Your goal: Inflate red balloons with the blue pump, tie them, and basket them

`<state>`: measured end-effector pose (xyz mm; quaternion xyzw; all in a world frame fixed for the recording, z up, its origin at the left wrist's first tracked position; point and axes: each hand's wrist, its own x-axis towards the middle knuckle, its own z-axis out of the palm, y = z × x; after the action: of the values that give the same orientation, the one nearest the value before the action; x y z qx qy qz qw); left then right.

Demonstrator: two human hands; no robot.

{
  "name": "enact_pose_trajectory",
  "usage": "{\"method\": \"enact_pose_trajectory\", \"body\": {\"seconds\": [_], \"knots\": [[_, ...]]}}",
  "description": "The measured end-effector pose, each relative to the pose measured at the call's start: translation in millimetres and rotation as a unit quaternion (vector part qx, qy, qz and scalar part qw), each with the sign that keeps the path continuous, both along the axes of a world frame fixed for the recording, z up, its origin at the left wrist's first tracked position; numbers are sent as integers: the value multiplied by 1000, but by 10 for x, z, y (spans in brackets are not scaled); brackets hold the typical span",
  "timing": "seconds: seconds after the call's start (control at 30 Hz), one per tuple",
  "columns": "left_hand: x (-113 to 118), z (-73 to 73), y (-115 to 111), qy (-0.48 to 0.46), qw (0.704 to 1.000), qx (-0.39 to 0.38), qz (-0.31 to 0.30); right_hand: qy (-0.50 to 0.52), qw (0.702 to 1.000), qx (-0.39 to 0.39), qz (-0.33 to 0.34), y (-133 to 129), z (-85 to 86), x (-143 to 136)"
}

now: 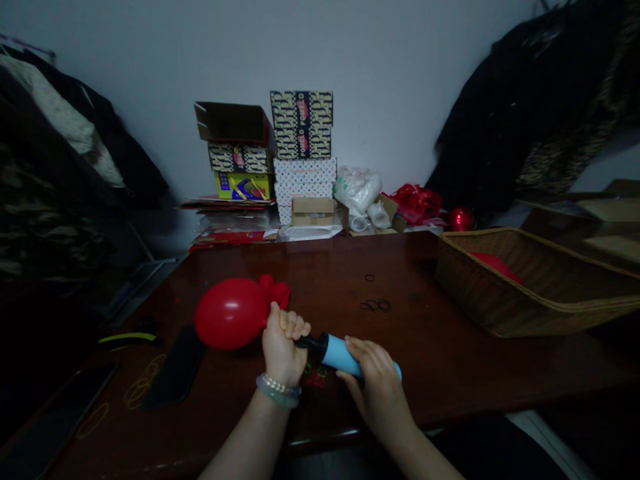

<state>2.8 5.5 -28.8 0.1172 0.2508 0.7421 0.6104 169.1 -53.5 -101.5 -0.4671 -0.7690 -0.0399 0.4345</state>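
A red balloon (232, 313), partly inflated, extends to the left from my left hand (285, 343). That hand is closed around the balloon's neck, where it meets the black nozzle end of a hand pump. My right hand (375, 377) wraps the light blue barrel of the balloon pump (341, 353), which slants down to the right. Behind the left hand lie limp red balloons (276, 291) on the table. Beneath the pump, small red and green rubber bands (316, 379) are partly hidden by it.
A wicker basket (493, 319) with something red inside stands at the right of the brown table (320, 267). Black bands (376, 305) lie mid-table. Yellow rubber bands (143, 387) and a dark flat object (176, 370) lie at left. Stacked boxes (304, 127) line the wall.
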Motion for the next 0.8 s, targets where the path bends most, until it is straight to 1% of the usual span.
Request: {"method": "enact_pose_trajectory", "body": {"seconds": [0.17,0.37,0.47,0.6,0.7,0.8], "knots": [[-2,22,-12,18,1000,-5,16,-9,1000,-16,7,37,-26,16],[-117,58,42,13,1000,0,26,-19,1000,-16,17,73,-6,44],[-222,109,70,5,999,-3,43,-20,1000,-13,13,81,0,86],[-429,179,107,-7,998,3,59,-29,999,-16,9,104,8,179],[-577,206,129,-14,998,5,68,-34,999,-10,9,129,20,236],[-645,211,135,-18,997,5,71,-34,999,-6,9,143,16,262]]}}
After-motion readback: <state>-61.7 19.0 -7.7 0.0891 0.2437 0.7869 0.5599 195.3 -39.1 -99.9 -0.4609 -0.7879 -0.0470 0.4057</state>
